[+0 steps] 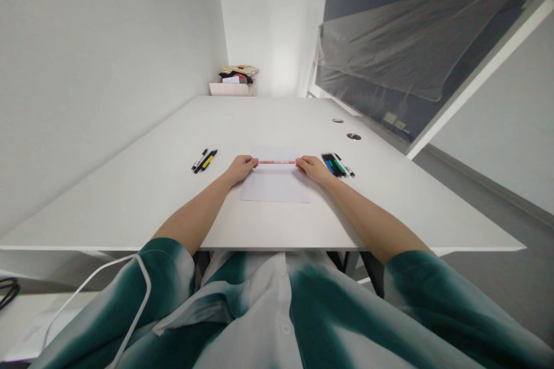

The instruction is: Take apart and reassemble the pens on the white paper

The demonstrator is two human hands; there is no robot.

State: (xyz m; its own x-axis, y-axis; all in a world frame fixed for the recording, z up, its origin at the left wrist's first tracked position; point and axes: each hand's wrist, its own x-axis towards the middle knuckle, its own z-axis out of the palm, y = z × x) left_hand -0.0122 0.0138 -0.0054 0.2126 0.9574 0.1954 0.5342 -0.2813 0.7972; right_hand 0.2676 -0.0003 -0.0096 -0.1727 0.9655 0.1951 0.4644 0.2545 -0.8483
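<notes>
A thin pinkish-red pencil (277, 162) stretches level between my two hands, above a white sheet of paper (276, 187). My left hand (241, 169) pinches its left end, and my right hand (312, 169) pinches the right end. The paper lies flat on the white table (268, 230), its lower edge toward me. Left of my left hand lies a small group of pens (205, 161), black, white and yellow. Close to the right hand lies a row of several pens (337, 165) in black, blue, green and white.
At the table's far end sits a pale box (229, 89) with folded cloth-like items on top. Two round cable grommets (354, 136) are set in the right side of the tabletop. A dark panel under plastic film (389, 40) leans over the right. A white cable (145, 277) hangs by my left sleeve.
</notes>
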